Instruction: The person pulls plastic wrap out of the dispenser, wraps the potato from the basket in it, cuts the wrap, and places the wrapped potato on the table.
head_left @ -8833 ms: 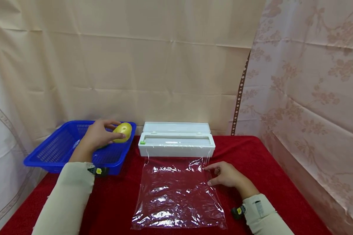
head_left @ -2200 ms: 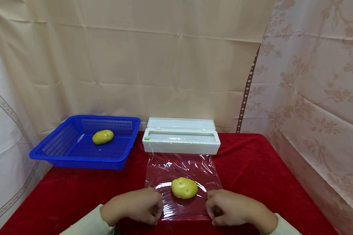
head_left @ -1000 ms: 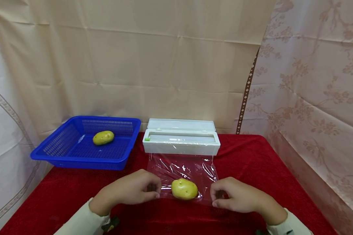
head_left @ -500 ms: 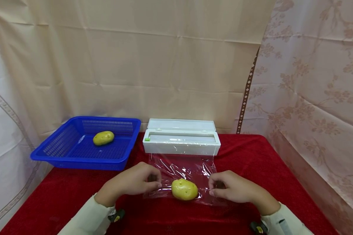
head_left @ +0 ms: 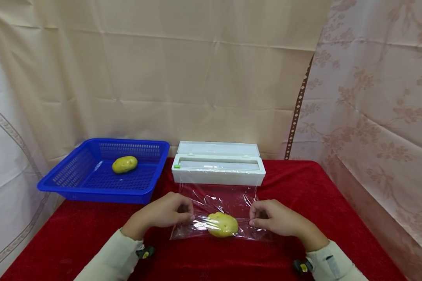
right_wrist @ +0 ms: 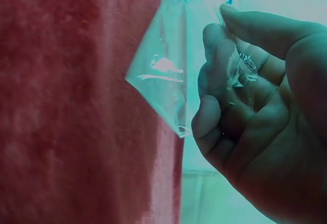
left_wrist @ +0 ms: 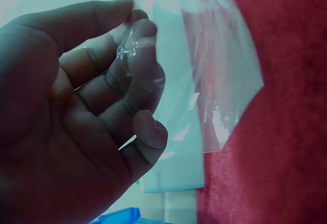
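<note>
A yellow potato (head_left: 223, 225) lies on the red cloth with clear plastic wrap (head_left: 200, 225) folded over it from the near side. My left hand (head_left: 167, 210) pinches one corner of the wrap, thumb against fingertips; a crumpled bit of film shows between them in the left wrist view. On the potato's other side, my right hand (head_left: 278, 218) pinches the opposite corner, its film bunched at the fingers in the right wrist view. The wrap runs back to a white dispenser box (head_left: 218, 178) whose lid is raised. Neither hand touches the potato.
At the left stands a blue plastic basket (head_left: 102, 191) with a second potato (head_left: 124, 164) in it. A green slider (head_left: 177, 166) sits at the dispenser's left end. Red cloth (head_left: 211, 261) covers the table, and a beige curtain (head_left: 161, 78) hangs behind.
Earlier, my left hand took a potato from the basket and it was set on the wrap. Since then both hands have lifted the wrap's near edge and drawn it away from me, over the potato.
</note>
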Tool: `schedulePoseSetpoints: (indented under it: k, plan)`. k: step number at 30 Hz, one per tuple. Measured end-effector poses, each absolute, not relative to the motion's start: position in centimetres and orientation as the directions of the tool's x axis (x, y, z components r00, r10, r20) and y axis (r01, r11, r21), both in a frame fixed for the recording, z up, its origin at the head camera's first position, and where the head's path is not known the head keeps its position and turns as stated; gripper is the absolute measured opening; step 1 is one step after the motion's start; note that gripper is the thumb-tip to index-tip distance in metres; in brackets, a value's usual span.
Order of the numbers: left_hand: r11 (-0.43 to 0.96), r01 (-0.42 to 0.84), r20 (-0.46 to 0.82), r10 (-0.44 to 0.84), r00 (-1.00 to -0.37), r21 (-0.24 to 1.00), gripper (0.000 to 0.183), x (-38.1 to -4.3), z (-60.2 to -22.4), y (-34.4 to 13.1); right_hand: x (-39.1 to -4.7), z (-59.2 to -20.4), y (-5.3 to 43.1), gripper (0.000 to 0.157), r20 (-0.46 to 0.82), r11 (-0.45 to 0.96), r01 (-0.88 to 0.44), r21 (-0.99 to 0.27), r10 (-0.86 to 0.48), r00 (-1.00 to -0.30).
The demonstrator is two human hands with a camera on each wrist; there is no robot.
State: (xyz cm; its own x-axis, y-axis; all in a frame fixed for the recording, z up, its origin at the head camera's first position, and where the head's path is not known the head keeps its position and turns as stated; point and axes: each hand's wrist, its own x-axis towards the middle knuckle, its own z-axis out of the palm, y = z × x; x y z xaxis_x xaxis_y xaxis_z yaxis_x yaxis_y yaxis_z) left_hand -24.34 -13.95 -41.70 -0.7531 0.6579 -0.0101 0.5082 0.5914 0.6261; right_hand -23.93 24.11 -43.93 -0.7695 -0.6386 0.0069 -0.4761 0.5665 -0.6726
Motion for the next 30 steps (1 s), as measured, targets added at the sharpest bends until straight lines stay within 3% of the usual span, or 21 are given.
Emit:
schedulePoseSetpoints:
  k: [10,24,30]
  plan:
    - [0.605,0.497,-0.032,0.654,-0.756,0.622,0.014,-24.8,-43.5,-13.4,-24.0,-44.4,23.3,0.029,-0.005,0.648,-0.402,-0.647,-0.531,-0.847]
    - [0.659,0.445,-0.066,0.599,-0.798,0.607,0.015,-24.7,-44.8,-12.5,-23.3,-45.1,21.7,0.031,-0.034,0.731,-0.336,-0.594,-0.441,-0.897]
    - [0.715,0.449,-0.053,0.560,-0.827,0.536,0.018,-24.3,-44.9,-11.9,-23.0,-45.3,21.1,0.036,0.040,0.775,-0.375,-0.509,-0.413,-0.910]
